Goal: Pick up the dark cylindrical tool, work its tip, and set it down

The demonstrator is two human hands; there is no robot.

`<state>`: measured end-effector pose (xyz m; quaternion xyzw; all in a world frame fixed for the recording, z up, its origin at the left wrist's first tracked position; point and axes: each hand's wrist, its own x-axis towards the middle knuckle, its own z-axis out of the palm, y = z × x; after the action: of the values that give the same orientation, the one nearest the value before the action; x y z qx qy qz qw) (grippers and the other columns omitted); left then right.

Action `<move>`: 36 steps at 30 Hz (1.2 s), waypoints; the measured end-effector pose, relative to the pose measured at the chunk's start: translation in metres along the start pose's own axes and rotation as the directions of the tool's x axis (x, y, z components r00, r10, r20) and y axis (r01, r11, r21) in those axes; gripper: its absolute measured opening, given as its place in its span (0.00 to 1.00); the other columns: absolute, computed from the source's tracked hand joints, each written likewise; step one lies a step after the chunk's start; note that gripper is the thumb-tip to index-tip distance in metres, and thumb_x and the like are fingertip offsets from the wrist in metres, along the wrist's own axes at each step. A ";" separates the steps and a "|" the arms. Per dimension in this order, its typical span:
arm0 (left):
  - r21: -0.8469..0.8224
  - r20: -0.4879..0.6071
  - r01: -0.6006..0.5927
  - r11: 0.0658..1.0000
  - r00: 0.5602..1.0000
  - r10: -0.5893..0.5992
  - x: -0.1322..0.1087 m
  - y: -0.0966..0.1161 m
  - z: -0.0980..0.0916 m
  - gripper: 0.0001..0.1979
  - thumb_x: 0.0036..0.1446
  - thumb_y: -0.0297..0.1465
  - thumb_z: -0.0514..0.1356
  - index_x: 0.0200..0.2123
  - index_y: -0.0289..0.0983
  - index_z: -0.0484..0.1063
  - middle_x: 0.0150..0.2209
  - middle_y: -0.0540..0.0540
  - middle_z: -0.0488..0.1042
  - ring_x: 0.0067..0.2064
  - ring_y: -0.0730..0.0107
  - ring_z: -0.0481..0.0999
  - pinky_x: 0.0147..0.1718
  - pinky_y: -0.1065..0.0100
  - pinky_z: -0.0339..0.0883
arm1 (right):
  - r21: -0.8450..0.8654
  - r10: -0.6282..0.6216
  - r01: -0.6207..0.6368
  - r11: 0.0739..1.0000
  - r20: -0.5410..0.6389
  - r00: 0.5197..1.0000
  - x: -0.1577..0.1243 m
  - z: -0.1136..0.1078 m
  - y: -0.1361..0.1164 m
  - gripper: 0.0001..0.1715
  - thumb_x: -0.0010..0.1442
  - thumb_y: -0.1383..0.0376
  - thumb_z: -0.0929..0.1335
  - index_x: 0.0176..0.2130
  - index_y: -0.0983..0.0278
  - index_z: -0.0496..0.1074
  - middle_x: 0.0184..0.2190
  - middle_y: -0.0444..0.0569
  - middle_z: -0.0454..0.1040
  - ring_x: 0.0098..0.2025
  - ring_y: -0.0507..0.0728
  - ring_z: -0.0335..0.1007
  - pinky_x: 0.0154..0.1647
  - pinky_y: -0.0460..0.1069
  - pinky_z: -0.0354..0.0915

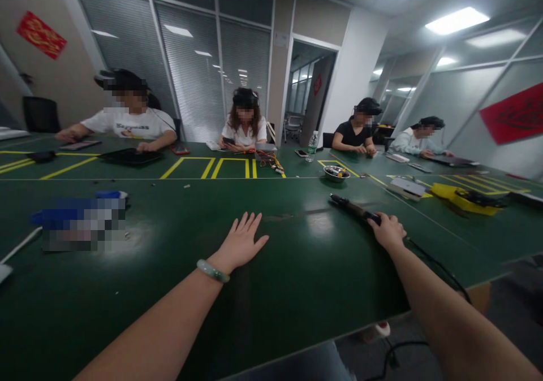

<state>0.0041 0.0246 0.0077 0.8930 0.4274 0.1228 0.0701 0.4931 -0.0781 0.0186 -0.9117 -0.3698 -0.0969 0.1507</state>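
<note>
A dark, wand-shaped tool (354, 207) lies at a slant on the green desk (297, 279), right of centre, its narrow tip aimed away from the wearer and to the left. The right hand (388, 231) has its fingers closed round the near end of it. A black cable (441, 268) runs from beside that hand toward the desk's near edge. The left hand (244, 239) rests palm down and empty on the desk, fingers spread, well apart from the tool; a pale green bangle (212, 271) circles its wrist.

Beyond the tool stands a metal bowl (335, 178) of small mixed items, too small to make out, with a clear, green-labelled bottle (312, 148) behind it. To the right of the tool are a white box (406, 189) and, farther right, a yellow container (479, 204) with black things in it. On the left side of the desk lies a blue and white item (80, 220), blurred over. Past the middle, near a bundle of coloured wires (274, 160), yellow tape (214, 159) marks out shapes on the surface.

Four other people sit along the far side: one in a printed white T-shirt (131, 124), one in a white top (244, 138), one in black (354, 135) and one in a light top (413, 142). Behind them are blinds (186, 70) and an open doorway (303, 87).
</note>
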 end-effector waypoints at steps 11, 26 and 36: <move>0.108 -0.201 -0.052 0.993 0.977 0.073 -0.002 0.009 -0.008 0.39 0.61 0.43 0.51 0.69 0.39 0.37 0.70 0.45 0.37 0.70 0.55 0.33 0.65 0.48 0.33 | 0.271 -0.602 0.561 0.782 0.093 0.793 -0.120 0.011 -0.246 0.24 0.63 0.53 0.63 0.57 0.53 0.63 0.51 0.53 0.62 0.51 0.63 0.59 0.51 0.57 0.55; 0.043 -0.267 0.043 0.998 0.963 -0.030 -0.002 -0.011 -0.023 0.40 0.56 0.49 0.59 0.66 0.41 0.49 0.66 0.41 0.55 0.67 0.53 0.50 0.65 0.49 0.38 | 0.084 -0.799 0.795 0.601 0.058 0.598 -0.200 -0.023 -0.253 0.27 0.62 0.56 0.63 0.60 0.58 0.59 0.65 0.60 0.49 0.61 0.74 0.52 0.52 0.69 0.58; 0.046 -0.250 0.031 0.998 0.968 -0.018 -0.006 -0.012 -0.041 0.23 0.62 0.43 0.57 0.58 0.45 0.64 0.52 0.47 0.70 0.53 0.60 0.66 0.53 0.58 0.58 | 0.171 -0.701 0.687 0.706 0.301 0.646 -0.152 -0.016 -0.226 0.15 0.70 0.58 0.55 0.42 0.63 0.64 0.42 0.53 0.69 0.37 0.59 0.71 0.33 0.50 0.61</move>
<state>-0.0200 0.0285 0.0437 0.8665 0.4467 0.2228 -0.0047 0.2257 -0.0276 0.0357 -0.6993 -0.7125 0.0212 0.0539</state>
